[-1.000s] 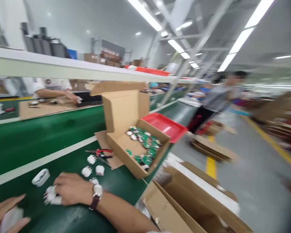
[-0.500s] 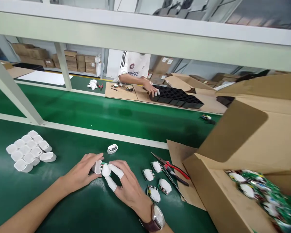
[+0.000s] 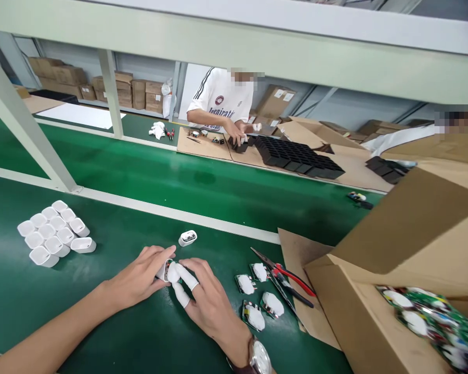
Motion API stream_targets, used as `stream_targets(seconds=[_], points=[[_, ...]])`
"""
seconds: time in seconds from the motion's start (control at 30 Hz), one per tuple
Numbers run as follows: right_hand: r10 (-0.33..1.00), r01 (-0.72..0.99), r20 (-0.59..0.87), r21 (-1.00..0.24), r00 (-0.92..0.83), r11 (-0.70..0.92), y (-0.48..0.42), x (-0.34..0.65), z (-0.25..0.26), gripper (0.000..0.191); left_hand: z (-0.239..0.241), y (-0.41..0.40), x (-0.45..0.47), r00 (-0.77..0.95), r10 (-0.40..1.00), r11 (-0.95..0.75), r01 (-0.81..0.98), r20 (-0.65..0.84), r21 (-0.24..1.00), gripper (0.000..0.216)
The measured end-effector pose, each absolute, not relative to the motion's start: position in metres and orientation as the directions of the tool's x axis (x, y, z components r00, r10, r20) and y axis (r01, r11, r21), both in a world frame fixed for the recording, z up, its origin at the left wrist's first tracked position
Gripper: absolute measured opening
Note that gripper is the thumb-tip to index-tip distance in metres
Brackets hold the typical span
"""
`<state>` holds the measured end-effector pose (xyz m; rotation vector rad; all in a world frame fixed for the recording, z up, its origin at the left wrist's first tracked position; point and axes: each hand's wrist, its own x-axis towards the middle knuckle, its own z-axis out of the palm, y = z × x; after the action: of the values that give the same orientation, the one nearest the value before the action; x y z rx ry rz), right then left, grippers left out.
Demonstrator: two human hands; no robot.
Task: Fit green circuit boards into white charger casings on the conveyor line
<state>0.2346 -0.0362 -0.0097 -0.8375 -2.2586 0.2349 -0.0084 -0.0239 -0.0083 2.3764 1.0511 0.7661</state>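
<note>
My left hand (image 3: 142,275) is closed around a white plastic casing (image 3: 163,272), its open end turned to the right. With white-covered thumb and finger, my right hand (image 3: 208,296) pinches a circuit board (image 3: 173,272) topped by a white blob, partly inside the casing's mouth. Just beyond my hands stands another white casing (image 3: 187,238) with parts visible inside. Several circuit boards with white blobs (image 3: 272,305) lie to the right of my right hand. Beside them rest red-and-black long-nose pliers (image 3: 284,278).
Several white casings (image 3: 47,231) stand grouped at the left. A cardboard box (image 3: 359,306) full of circuit boards (image 3: 432,322) occupies the right. Past the metal rail (image 3: 179,210), a co-worker (image 3: 226,104) handles something near black trays (image 3: 296,153). Another person is partly visible at far right.
The circuit board has moved left, deeper into the casing. The view has shifted slightly. Across the bench, the co-worker's hands have moved left of the large black tray, and a second person has appeared.
</note>
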Motion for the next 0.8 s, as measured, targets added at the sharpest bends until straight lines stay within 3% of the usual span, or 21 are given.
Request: stream_targets(seconds=[0.3,0.5,0.8], points=[[0.625,0.517,0.540,-0.360,-0.563,0.777,-0.037,0.231,-0.001,0.044,-0.012,-0.025,-0.007,0.583,0.772,-0.604,0.550,0.253,0.577,0.086],[0.641,0.455,0.537,-0.452,-0.548,0.767,-0.036,0.235,-0.002,0.051,-0.010,-0.024,-0.009,0.593,0.796,-0.490,0.517,0.119,0.702,0.092],[0.651,0.436,0.462,-0.493,-0.602,0.753,-0.031,0.229,-0.006,0.033,-0.021,-0.024,-0.010,0.518,0.855,-0.335,0.524,0.019,0.783,0.077]])
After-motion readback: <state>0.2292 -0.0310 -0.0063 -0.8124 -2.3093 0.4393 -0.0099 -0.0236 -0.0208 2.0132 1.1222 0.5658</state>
